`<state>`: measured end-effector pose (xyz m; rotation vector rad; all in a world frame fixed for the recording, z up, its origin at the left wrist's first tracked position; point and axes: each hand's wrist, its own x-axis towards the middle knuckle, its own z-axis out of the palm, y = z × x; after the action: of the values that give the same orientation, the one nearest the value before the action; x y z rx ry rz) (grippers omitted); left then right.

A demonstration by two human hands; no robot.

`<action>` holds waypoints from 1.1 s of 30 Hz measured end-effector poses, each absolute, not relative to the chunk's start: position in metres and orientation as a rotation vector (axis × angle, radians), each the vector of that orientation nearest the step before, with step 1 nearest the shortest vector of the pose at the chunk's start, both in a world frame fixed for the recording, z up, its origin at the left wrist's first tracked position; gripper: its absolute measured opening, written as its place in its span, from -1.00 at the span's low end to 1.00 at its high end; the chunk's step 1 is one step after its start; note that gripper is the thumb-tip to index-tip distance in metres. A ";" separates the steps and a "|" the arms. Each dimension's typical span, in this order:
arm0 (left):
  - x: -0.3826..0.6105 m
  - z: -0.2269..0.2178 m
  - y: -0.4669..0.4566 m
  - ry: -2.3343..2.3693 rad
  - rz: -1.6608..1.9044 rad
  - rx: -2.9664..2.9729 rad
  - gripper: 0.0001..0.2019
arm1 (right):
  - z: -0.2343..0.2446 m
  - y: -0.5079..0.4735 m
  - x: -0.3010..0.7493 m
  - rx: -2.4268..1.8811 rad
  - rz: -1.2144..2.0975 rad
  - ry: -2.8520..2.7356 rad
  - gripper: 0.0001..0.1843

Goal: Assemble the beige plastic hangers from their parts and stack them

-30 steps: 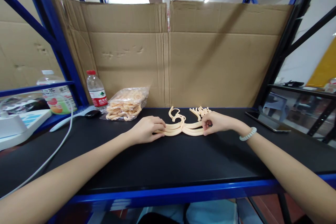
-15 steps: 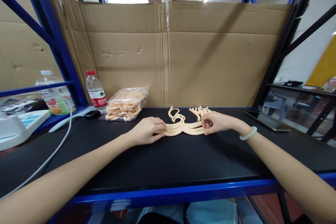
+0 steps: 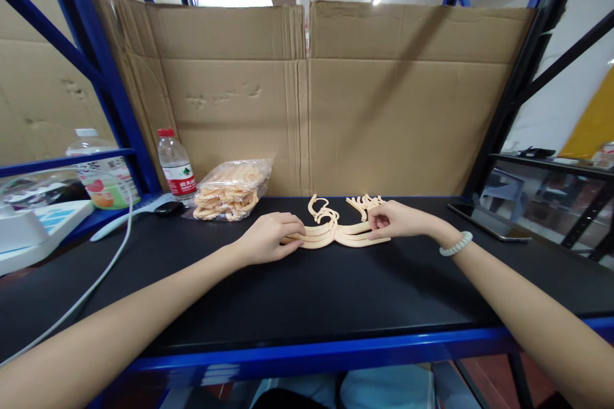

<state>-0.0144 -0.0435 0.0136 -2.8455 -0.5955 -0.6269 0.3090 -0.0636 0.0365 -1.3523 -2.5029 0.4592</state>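
Several cream hanger-shaped pieces point(image 3: 320, 238) lie flat on the black tabletop, their long curved arms meeting in the middle and their hooks point(image 3: 325, 212) pointing toward the back. My left hand point(image 3: 271, 238) is closed over the left ends of the arms, hiding those tips. At the other side, my right hand point(image 3: 391, 220) has its fingers curled together on the right end of the upper arms. The lowest right arm sticks out below those fingers. Just behind my right hand lies a cluster of smaller cream pieces point(image 3: 363, 204), partly hidden by it.
A clear bag of cream pieces point(image 3: 230, 190) sits at the back left beside a red-capped water bottle point(image 3: 176, 165). A white cable point(image 3: 108, 268) crosses the left side. A phone point(image 3: 489, 222) lies at right. Cardboard point(image 3: 407, 102) walls the back.
My right hand has shifted slightly up, off the lower arms, and its fingers have drawn closer together. The lowest right tip is now uncovered. My left hand has barely moved.
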 end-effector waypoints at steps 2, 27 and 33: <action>-0.014 0.013 -0.043 -0.622 -0.665 -2.829 -0.82 | 0.038 -0.064 0.308 -1.353 0.460 -2.452 -0.73; -0.017 0.011 -0.038 -0.921 -0.839 -2.779 -0.87 | 0.028 -0.052 0.312 -1.314 0.204 -2.318 -0.77; -0.017 0.012 -0.038 -0.937 -0.845 -2.783 -0.86 | 0.027 -0.051 0.313 -1.323 0.176 -2.305 -0.81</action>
<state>-0.0173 -0.0383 0.0120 -2.7826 -0.9367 -0.8449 0.3127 -0.0508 0.0267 -1.3235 -2.3054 0.1764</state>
